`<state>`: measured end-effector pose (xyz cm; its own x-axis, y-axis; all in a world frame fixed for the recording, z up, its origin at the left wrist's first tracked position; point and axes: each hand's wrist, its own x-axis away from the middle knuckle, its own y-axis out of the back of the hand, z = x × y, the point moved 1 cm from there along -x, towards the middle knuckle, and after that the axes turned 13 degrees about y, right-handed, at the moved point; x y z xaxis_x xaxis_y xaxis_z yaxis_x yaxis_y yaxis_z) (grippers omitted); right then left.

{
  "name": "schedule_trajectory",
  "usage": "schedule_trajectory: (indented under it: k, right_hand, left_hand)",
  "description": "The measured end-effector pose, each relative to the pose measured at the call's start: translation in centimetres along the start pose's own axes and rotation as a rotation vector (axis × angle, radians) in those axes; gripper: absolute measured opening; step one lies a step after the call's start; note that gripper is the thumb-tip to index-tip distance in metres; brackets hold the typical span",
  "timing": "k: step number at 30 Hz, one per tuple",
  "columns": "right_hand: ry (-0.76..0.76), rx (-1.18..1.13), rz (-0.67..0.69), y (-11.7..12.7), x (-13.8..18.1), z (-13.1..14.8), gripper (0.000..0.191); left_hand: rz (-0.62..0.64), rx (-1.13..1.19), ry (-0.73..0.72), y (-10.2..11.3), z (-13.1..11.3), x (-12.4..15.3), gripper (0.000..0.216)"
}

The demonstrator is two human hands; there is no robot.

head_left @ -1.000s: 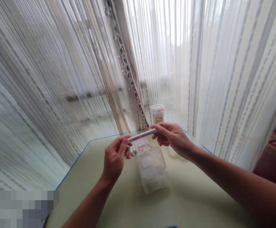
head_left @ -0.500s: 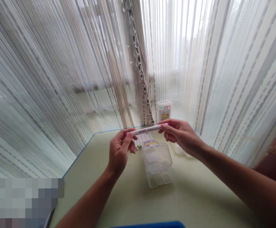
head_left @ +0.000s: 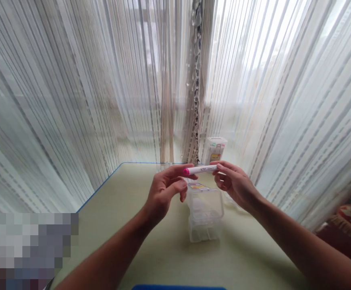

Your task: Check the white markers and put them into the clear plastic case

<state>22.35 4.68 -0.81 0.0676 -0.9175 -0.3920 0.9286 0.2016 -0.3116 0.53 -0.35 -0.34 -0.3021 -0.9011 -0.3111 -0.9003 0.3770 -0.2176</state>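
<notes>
Above table [head_left: 117, 197], right hand [head_left: 235, 177] curled, pinching marker [head_left: 201, 169]

Too small for me to read: print [head_left: 206, 169] on the marker [head_left: 196, 170] in my right hand [head_left: 237, 181], labels [head_left: 215, 157] on the box [head_left: 217, 144] beyond and the case [head_left: 207, 205] below.

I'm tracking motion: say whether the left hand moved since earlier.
Yes: the left hand has moved rightward against the clear plastic case, now reaching past its left edge in view.

Marker [head_left: 201, 169]: lettering [head_left: 207, 169] illegible, one end hidden by right hand [head_left: 237, 181] | blue object [head_left: 178, 287]: cut off below
</notes>
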Motion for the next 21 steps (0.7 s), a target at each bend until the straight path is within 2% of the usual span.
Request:
schedule_trajectory:
  k: [8,12,15,19,21]
  right_hand:
    - [-0.026,0.038,-0.005,-0.2,0.0,-0.1,0.026]
    - [-0.001,0.053,-0.026,0.0,-0.1,0.0,0.026]
    - [0.085,0.059,-0.045,0.0,-0.2,0.1,0.024]
    - [0.294,0.113,-0.033,-0.6,0.6,1.0,0.019]
    - [0.401,0.196,0.003,-1.5,1.5,1.8,0.018]
  left_hand:
    - [0.008,0.015,0.036,-0.6,-0.3,0.2,0.039]
    - [-0.051,-0.026,0.051,-0.8,-0.7,0.3,0.035]
    - [-0.148,-0.094,0.056,-0.4,-0.7,-0.1,0.033]
    - [-0.294,-0.15,0.069,1.0,-0.2,-1.2,0.033]
    - [-0.326,-0.165,0.076,1.6,0.1,-1.6,0.031]
